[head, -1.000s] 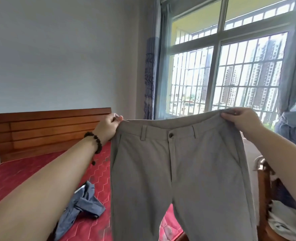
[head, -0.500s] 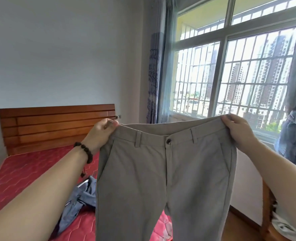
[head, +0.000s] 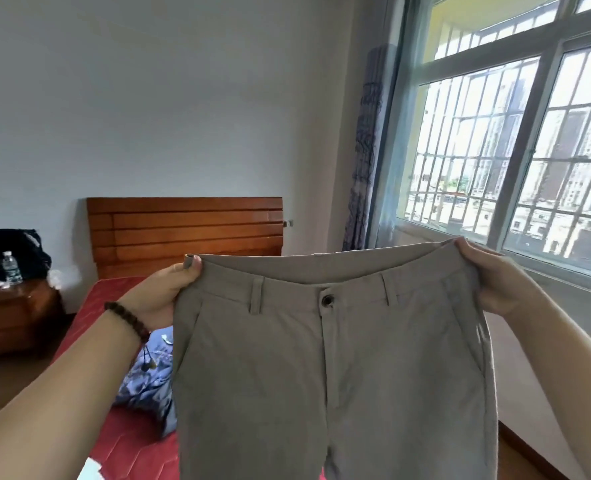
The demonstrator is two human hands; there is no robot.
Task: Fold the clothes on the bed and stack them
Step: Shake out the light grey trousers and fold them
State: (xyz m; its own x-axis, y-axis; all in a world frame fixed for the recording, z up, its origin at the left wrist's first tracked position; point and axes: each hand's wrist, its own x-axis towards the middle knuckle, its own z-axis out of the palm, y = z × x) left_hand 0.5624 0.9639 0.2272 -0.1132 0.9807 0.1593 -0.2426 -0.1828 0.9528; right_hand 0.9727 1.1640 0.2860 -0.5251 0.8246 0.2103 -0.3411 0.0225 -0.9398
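Note:
A pair of grey-beige trousers (head: 332, 375) hangs in the air in front of me, front side facing me, button fastened. My left hand (head: 164, 294), with a dark bead bracelet on the wrist, grips the left end of the waistband. My right hand (head: 495, 278) grips the right end, so the waistband is stretched wide. The legs drop out of view at the bottom. Behind the trousers, a crumpled blue garment (head: 150, 382) lies on the red mattress (head: 114, 441).
A wooden headboard (head: 186, 230) stands against the far wall. A wooden nightstand (head: 13, 313) at the left carries a water bottle (head: 11, 268) and a black bag (head: 13, 247). A barred window (head: 516, 161) and curtain (head: 367, 154) fill the right side.
The view has swung left, bringing the nightstand into sight. The trousers stay held at the waistband by both hands, now a little lower and more centred.

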